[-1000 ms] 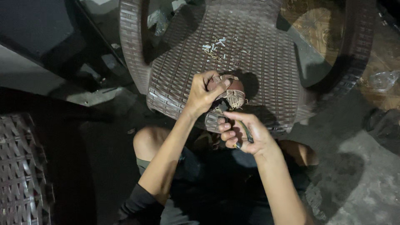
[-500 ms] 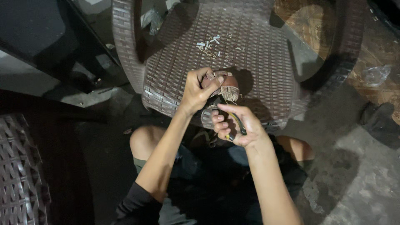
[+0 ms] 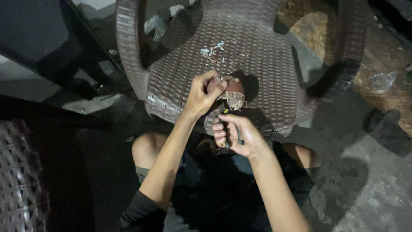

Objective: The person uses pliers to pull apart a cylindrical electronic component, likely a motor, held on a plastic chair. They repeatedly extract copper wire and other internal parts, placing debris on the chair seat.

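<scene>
The fingers (image 3: 216,85) of the left hand (image 3: 201,96) are curled tight around a small reddish-brown frayed piece (image 3: 231,92), holding it just above the front of the brown woven chair (image 3: 180,77). Just below, the right hand (image 3: 235,134) is closed around what seems to be a slim dark tool (image 3: 239,138), its tip reaching up to the piece. Pale shavings (image 3: 214,49) lie on the seat beyond.

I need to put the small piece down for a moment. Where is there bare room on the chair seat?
The chair seat is bare right of the pale shavings, toward the right armrest. The front edge is crowded by the left hand, the brown piece and the right hand.
</scene>
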